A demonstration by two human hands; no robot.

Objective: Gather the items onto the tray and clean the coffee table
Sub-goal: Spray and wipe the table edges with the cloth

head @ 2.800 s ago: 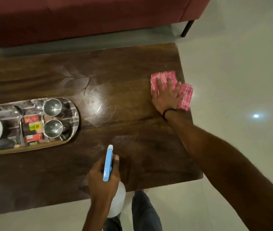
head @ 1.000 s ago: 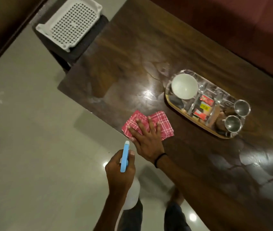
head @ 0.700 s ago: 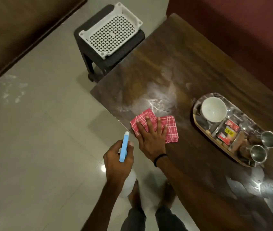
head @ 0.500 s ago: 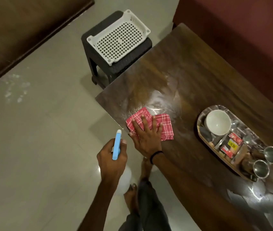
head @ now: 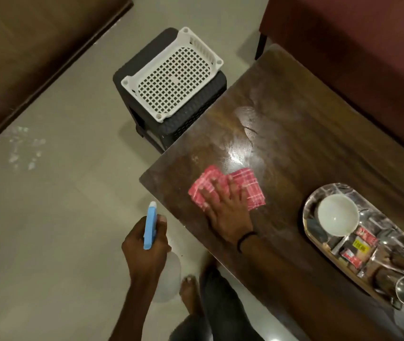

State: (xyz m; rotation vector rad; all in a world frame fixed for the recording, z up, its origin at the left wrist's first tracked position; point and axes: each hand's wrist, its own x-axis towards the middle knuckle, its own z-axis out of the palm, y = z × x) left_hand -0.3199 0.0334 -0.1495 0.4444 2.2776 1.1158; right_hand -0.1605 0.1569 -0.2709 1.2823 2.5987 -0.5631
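Two grips at work: the right grip (head: 228, 215), fingers flat, presses the checked cloth (head: 251, 190) by the near corner of the bench (head: 299, 143) and should sweep overlapping strokes toward the wet sheen (head: 238, 153), while the left grip (head: 146, 252) clasps the spray bottle (head: 149, 225).

The right hand (head: 228, 212) presses a red cloth (head: 250, 187) flat on the coffee table (head: 307, 148); the left hand (head: 146, 249) grips a spray bottle (head: 149, 227).

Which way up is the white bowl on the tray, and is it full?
Upright and empty: the white bowl on the tray turns its open mouth up, its inside bare.
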